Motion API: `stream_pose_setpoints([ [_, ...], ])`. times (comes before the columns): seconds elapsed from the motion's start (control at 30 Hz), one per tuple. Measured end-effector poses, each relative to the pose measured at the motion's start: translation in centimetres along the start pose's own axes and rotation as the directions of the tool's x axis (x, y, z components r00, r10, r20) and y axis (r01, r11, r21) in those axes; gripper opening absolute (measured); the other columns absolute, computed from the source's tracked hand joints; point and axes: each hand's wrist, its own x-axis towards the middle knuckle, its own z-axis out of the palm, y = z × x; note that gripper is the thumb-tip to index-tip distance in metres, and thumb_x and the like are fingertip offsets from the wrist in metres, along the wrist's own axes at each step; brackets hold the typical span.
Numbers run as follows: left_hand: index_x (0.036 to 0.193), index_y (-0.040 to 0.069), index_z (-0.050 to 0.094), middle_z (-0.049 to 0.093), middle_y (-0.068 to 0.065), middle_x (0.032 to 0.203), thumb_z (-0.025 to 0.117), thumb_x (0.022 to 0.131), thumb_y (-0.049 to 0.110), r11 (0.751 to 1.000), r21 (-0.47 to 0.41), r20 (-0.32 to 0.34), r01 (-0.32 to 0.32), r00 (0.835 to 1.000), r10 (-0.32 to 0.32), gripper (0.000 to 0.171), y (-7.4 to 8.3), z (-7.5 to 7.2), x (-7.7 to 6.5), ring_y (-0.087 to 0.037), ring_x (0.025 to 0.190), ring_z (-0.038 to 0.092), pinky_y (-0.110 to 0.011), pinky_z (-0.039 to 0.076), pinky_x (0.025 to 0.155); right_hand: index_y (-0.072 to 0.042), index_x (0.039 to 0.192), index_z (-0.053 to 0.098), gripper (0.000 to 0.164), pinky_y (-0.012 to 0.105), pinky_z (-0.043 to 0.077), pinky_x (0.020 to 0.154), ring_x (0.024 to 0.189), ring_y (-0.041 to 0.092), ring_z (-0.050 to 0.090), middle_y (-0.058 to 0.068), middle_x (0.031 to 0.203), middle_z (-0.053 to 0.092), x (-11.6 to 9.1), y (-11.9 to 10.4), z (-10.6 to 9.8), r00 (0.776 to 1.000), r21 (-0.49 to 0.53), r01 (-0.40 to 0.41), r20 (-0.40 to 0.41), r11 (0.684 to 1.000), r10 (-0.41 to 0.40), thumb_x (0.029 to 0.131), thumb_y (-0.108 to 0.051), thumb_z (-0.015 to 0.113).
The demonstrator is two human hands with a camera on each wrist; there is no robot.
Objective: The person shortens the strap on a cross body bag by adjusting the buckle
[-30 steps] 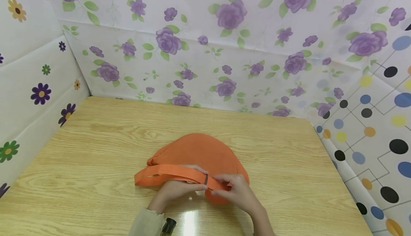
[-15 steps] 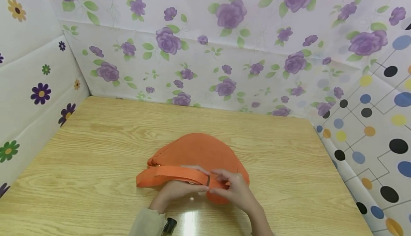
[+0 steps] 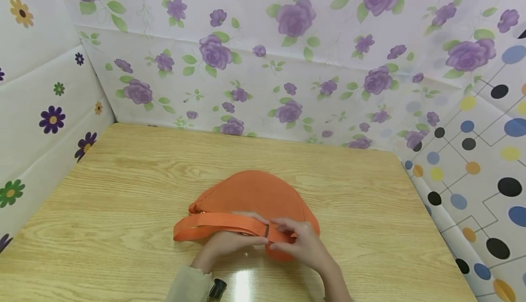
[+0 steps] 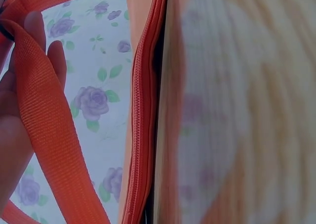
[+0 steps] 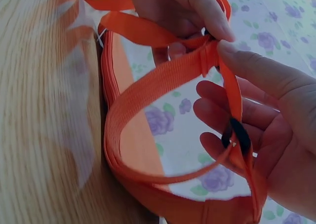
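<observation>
An orange crossbody bag (image 3: 259,190) with a rounded outline lies on the table. Its orange strap (image 3: 218,220) is lifted in front of it and loops out to the left. My left hand (image 3: 230,242) pinches the strap beside a dark slider buckle (image 3: 267,231), fingers behind and thumb in front. Just right of that buckle, my right hand (image 3: 306,245) pinches the strap between thumb and index finger. A second black buckle (image 5: 239,135) sits lower on the strap in the right wrist view, near the curled fingers. The bag's zipper (image 4: 140,110) runs along its edge in the left wrist view.
The wood-grain table (image 3: 123,188) reaches back to a wall sheet with purple roses (image 3: 296,19). Patterned sheets also stand at the left (image 3: 37,110) and right (image 3: 485,165). A small black object (image 3: 217,288) shows beside the left sleeve.
The slider buckle and my left fingertips have shifted slightly right, toward the right hand. The strap's left loop has changed shape a little. The bag stays in place.
</observation>
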Motion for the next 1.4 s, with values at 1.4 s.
stream_pose_setpoints([
  [1.4, 0.108, -0.001, 0.059, 0.063, -0.010, 0.095, 0.068, 0.078, 0.007, 0.995, -0.070, -0.056, 0.068, 0.996, -0.072, 0.032, 0.6, -0.3, -0.2, -0.015, 0.077, 0.059, -0.031, 0.050, 0.067, 0.006, 0.102, 0.063, 0.037, 0.023, 0.047, 0.051, 0.064, 0.005, 0.052, 0.006, 0.080, 0.065, -0.1, 0.9, 0.4, 0.987, -0.006, 0.109, -0.121, 0.994, -0.109, 0.069, -0.009, 0.073],
])
